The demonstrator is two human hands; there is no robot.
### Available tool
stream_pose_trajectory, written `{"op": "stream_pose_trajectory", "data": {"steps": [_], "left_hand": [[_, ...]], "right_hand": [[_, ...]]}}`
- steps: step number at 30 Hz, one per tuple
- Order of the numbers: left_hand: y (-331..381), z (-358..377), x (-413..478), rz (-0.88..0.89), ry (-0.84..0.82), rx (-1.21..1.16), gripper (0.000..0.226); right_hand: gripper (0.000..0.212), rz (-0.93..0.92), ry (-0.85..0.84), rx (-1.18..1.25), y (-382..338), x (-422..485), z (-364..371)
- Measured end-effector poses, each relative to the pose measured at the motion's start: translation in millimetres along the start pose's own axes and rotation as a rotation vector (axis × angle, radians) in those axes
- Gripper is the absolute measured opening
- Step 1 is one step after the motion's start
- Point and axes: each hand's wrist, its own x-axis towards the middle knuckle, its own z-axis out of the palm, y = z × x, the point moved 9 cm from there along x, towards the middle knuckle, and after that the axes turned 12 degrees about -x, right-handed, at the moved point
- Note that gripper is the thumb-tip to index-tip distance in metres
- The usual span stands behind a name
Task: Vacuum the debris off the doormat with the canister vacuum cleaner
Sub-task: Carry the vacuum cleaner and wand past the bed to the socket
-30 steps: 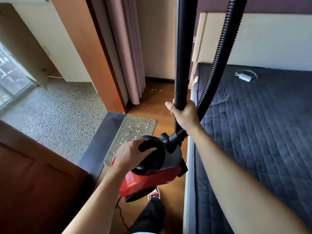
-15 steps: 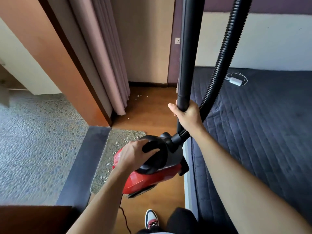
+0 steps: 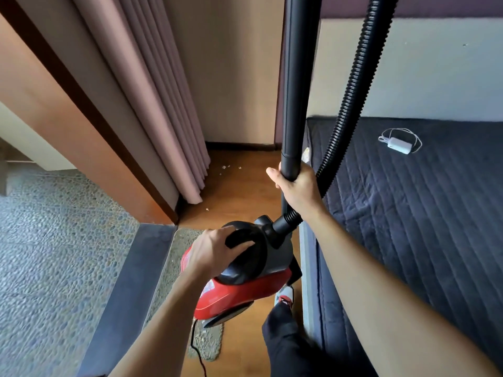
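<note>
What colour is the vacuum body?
The vacuum body is red, with a black handle on top; the head view shows it.

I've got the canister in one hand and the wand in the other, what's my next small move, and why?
Probably set the canister down on the wooden floor: your left hand carries it over the doormat, and your right hand holds the wand upright.

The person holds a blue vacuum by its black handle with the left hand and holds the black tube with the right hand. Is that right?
Not quite. The vacuum is red, not blue. The head view shows it. The rest is right: the left hand grips its black handle, and the right hand holds the black tube.
</note>
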Motion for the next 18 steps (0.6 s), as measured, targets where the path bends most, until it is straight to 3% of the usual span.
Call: {"op": "stream_pose_trajectory", "data": {"steps": [8, 18], "left_hand": [[-8, 34, 142, -0.121, 0.001, 0.046, 0.059], [-7, 46, 267, -0.149, 0.057, 0.011, 0.055]], "right_hand": [[0.045, -0.010, -0.030, 0.029, 41, 152, 2], [0.043, -0.062, -0.087, 0.065, 53, 285, 1]]}}
